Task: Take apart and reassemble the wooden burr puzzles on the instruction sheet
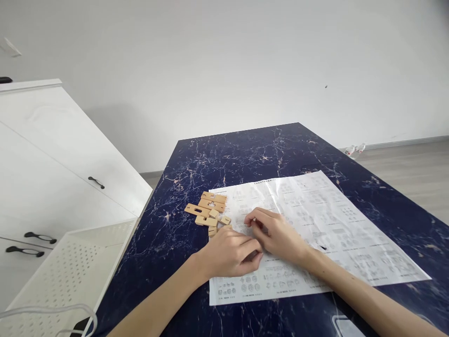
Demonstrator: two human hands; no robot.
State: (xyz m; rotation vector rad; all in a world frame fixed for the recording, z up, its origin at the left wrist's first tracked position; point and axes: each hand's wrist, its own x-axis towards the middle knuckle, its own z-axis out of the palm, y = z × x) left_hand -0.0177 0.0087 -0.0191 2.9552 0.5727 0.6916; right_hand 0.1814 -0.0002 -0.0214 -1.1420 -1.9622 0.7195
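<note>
My left hand (233, 252) rests over the lower left part of a large printed paper sheet (333, 215), its fingers curled and thumb and forefinger pressed together. Whatever lies between them, if anything, is hidden. Just across from it my right hand (275, 231) is also closed, fingertips bent down at the paper. I cannot see anything held there. Against the left hand's far side lie small pale wooden blocks (213, 231), partly covered by the knuckles. Behind these are flat wooden puzzle pieces with cut-outs and numbers, among them an oblong one with a slot (191, 209) and a notched one (212, 204).
Under the sheet is a dark blue marbled table (242, 159). White cabinets (70, 154) with black handles and a perforated white chair seat (70, 262) stand at the left. Past the table's right edge, clear plastic items (355, 150) show near the floor.
</note>
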